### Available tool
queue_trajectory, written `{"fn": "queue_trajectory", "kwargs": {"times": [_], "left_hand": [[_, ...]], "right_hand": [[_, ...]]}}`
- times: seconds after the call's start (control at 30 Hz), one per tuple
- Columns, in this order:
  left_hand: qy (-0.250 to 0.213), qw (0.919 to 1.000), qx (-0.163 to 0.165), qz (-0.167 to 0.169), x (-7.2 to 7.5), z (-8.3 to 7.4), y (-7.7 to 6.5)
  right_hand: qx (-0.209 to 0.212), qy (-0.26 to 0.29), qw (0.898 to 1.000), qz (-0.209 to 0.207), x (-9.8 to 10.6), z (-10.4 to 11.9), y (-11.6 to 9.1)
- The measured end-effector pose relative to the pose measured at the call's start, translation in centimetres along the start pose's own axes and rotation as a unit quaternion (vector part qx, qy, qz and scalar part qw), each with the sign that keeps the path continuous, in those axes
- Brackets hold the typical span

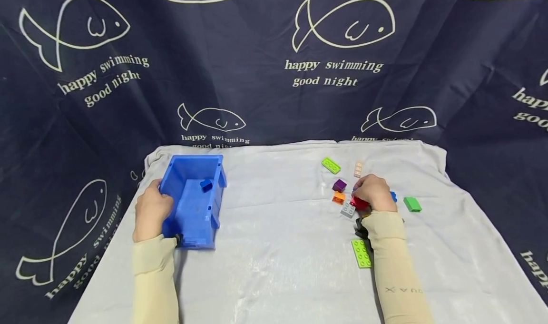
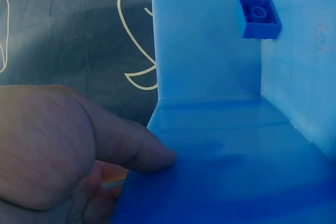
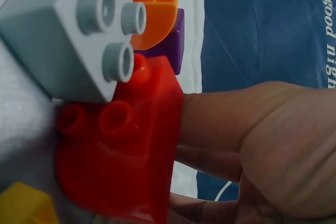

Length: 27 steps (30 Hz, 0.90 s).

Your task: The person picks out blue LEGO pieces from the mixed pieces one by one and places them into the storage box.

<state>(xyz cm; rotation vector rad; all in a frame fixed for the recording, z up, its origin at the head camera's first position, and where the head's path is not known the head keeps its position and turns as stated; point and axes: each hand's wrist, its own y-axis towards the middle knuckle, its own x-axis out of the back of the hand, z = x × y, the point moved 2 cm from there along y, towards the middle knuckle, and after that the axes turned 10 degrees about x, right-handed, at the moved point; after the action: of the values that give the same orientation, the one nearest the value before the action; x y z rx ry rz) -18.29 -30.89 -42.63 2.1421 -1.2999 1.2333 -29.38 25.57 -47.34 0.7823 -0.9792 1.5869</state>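
Observation:
At the left of the table, my left hand [image 1: 151,210] grips the side wall of a blue plastic bin [image 1: 217,198]; in the left wrist view its thumb lies over the rim against the inner wall. One small blue brick [image 2: 258,19] lies inside the bin, its hollow underside showing. On the right, my right hand [image 1: 374,192] holds a red toy brick [image 3: 118,156] with rounded edges, the thumb against its side and the other fingers partly hidden behind. The red brick sits against a grey studded brick [image 3: 63,30]. Orange [image 1: 338,198] and purple [image 1: 339,185] bricks are close by.
Around the right hand lie a flat lime brick [image 1: 330,165], a pale peach brick [image 1: 357,169], a green brick [image 1: 413,204] and a lime studded plate [image 1: 361,254]. Part of a blue brick [image 1: 393,196] shows beside the hand. A dark fish-print curtain [image 1: 274,76] hangs behind the white-covered table [image 1: 274,276].

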Motion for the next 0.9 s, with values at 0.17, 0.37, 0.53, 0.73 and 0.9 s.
{"fn": "queue_trajectory", "kwargs": {"times": [0.17, 0.37, 0.53, 0.73, 0.9], "left_hand": [[0.001, 1.0, 0.001, -0.002, -0.1, 0.0, 0.1], [0.004, 1.0, 0.0, -0.002, -0.1, 0.0, 0.1], [0.001, 0.9999, -0.008, -0.012, -0.1, -0.1, 0.0], [0.0, 0.9999, -0.008, -0.012, -0.1, 0.0, 0.0], [-0.001, 0.9999, -0.006, -0.012, -0.1, 0.0, 0.0]], "right_hand": [[-0.023, 0.015, 1.0, -0.005, -0.1, -0.1, -0.2], [-0.031, 0.032, 0.999, -0.008, -0.3, -0.5, -0.4], [-0.021, 0.043, 0.999, -0.02, -0.2, -0.6, -0.8], [-0.037, 0.075, 0.996, -0.027, 0.4, -0.3, -1.2], [-0.052, 0.107, 0.992, -0.036, 1.1, 0.3, -1.5]]}}
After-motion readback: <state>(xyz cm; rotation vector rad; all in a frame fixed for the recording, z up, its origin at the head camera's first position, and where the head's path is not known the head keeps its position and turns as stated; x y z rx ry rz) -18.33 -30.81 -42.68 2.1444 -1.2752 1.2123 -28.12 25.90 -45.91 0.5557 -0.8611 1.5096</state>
